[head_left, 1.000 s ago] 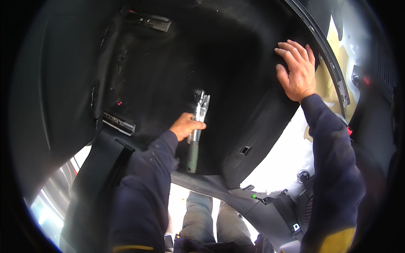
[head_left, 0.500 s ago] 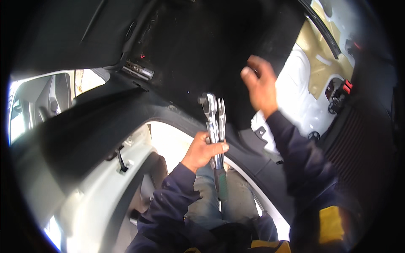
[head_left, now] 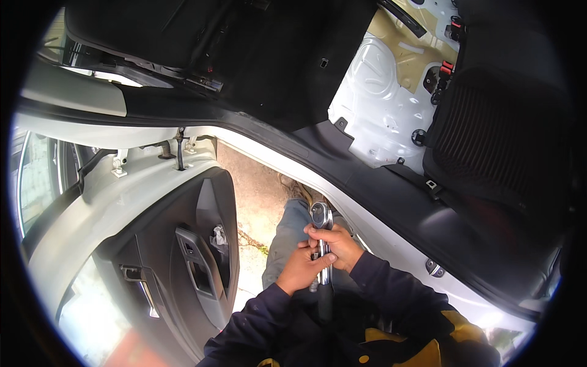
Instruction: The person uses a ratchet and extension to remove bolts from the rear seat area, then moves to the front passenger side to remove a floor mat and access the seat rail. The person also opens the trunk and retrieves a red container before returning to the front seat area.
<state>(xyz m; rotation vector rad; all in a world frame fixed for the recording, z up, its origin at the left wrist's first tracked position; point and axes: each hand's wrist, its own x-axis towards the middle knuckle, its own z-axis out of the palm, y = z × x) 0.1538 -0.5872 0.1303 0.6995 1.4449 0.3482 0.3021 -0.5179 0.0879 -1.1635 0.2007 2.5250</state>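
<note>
In front of my legs, I hold a chrome ratchet wrench [head_left: 320, 214] upright, its round head up and its dark grip hanging toward my lap. My left hand [head_left: 298, 268] is wrapped round the shaft. Just above and to the right, my right hand [head_left: 342, 246] is closed on the same wrench near the head, its thumb and fingertips meeting my left fingers. A second metal piece shows partly below my left fingers, mostly hidden by them.
An open car door [head_left: 202, 257] stands at left, with the white sill [head_left: 287, 162] running diagonally past me. Beyond it lie black floor carpet [head_left: 275, 61], bare white floor metal [head_left: 379, 92], red buckles [head_left: 446, 67] and a dark ribbed seat [head_left: 483, 140].
My right hand has come back from over the carpet and closed on the ratchet wrench. Both hands and the tools are now lower, and the view has shifted toward the door and ground.
</note>
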